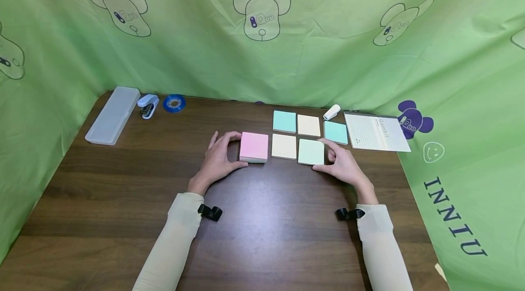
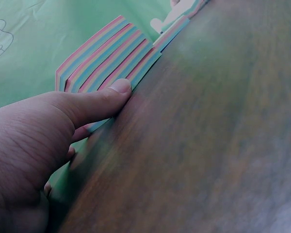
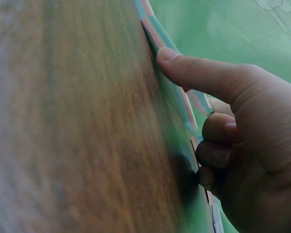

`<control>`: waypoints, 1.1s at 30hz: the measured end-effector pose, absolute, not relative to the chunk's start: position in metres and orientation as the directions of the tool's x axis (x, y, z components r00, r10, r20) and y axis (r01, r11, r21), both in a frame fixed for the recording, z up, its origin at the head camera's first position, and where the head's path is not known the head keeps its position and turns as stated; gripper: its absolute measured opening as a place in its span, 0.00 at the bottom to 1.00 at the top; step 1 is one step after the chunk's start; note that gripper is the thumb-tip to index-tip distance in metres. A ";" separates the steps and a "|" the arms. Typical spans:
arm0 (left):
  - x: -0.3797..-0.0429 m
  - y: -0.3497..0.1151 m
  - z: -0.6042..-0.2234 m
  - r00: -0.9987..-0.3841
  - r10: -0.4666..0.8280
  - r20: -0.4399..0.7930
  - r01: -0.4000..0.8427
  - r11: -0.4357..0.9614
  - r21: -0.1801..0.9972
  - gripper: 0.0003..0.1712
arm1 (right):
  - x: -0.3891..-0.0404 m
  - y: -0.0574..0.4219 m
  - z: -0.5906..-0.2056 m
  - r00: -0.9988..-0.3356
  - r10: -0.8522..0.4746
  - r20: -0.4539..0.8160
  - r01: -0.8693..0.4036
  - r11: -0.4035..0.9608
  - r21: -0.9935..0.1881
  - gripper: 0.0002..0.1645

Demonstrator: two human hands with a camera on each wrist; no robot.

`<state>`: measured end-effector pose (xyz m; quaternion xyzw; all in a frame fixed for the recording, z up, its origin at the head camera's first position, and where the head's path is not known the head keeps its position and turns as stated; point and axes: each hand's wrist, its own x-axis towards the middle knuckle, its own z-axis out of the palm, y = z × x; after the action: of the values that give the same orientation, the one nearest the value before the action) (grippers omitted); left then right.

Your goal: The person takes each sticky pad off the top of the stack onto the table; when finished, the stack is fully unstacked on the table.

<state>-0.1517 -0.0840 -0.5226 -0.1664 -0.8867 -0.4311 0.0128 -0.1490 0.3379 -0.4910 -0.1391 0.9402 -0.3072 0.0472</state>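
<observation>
My left hand (image 1: 216, 158) grips a thick stack of sticky note pads with a pink top sheet (image 1: 254, 146), thumb at the near side and fingers at the far left. In the left wrist view the stack's striped edges (image 2: 104, 56) show pink, yellow and blue layers, with the thumb (image 2: 120, 86) against them. My right hand (image 1: 343, 165) pinches a pale green sticky note pad (image 1: 310, 152) between a thumb at its near edge and an index finger at its far right corner. Its other fingers are curled in. Beside the stack lies a cream pad (image 1: 284, 146).
Behind are a turquoise pad (image 1: 284, 121), a cream pad (image 1: 309, 126) and another turquoise pad (image 1: 335, 132). A white capped item (image 1: 331, 112) and a notepad (image 1: 377, 132) lie right. Far left are a translucent case (image 1: 112, 116), a stapler (image 1: 148, 105) and blue tape (image 1: 174, 103).
</observation>
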 end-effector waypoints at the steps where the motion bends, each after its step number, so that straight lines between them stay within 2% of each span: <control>1: -0.152 -0.084 -0.522 -0.943 0.286 0.171 0.311 0.571 0.760 0.53 | -0.149 0.338 -0.491 -0.957 -0.291 -0.010 -0.231 0.779 -0.583 0.54; 8: -0.152 -0.084 -0.522 -0.935 0.290 0.205 0.339 0.558 0.758 0.55 | -0.150 0.337 -0.487 -0.955 -0.289 -0.065 -0.209 0.812 -0.545 0.56; 14: -0.152 -0.085 -0.522 -0.935 0.289 0.205 0.338 0.559 0.757 0.55 | -0.150 0.336 -0.487 -0.963 -0.264 -0.051 -0.192 0.809 -0.555 0.58; 22: -0.153 -0.085 -0.523 -0.937 0.292 0.194 0.331 0.558 0.761 0.53 | -0.151 0.337 -0.490 -0.968 -0.249 -0.032 -0.191 0.813 -0.550 0.52; 33: -0.152 -0.085 -0.524 -0.939 0.292 0.183 0.323 0.560 0.763 0.53 | -0.150 0.334 -0.490 -0.961 -0.272 -0.053 -0.204 0.825 -0.527 0.51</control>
<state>-0.1522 -0.0853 -0.5242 -0.1741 -0.8831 -0.4353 0.0175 -0.1496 0.3342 -0.4901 -0.1248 0.9532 -0.2683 0.0628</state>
